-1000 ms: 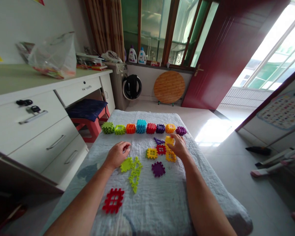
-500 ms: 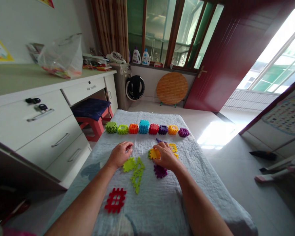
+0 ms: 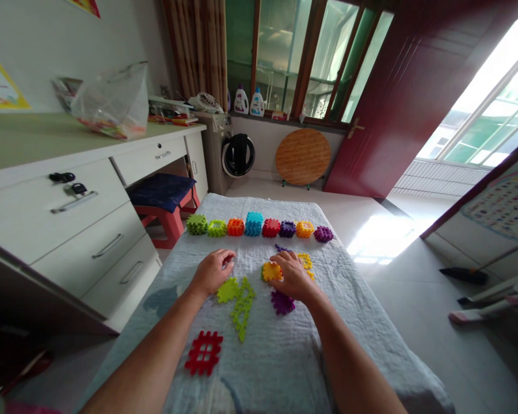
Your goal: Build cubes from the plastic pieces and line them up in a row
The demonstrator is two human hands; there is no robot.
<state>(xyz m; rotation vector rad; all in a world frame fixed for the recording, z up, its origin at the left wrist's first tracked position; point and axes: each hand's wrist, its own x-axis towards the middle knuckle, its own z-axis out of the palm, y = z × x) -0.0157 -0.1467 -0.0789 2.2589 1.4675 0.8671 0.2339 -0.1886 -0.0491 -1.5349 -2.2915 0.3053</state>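
My right hand [image 3: 294,276] is closed over a yellow-orange interlocking building piece [image 3: 271,271], thumb and fingers at its right side. Close below that hand lies a purple piece [image 3: 282,302]; yellow pieces [image 3: 305,261] and a dark violet one [image 3: 280,248] show partly beyond it. On the left, my left hand [image 3: 213,271] rests with fingers curled in; whatever may be inside them is hidden. Just beneath its fingers are a lime-green square piece [image 3: 228,290] and a longer lime-green openwork piece [image 3: 242,310]. A red window-like piece [image 3: 204,353] lies nearer to me.
Stacks of toothed pieces form a row along the far side of the cloth-covered table [image 3: 285,368], among them a tall blue stack [image 3: 254,223]. A white drawer desk [image 3: 90,230] and a stool with a dark cushion [image 3: 164,192] stand to the left.
The yellow-orange piece has tilted slightly under my right hand, and a green bit at its left edge now shows less. My left hand stays nearly still.
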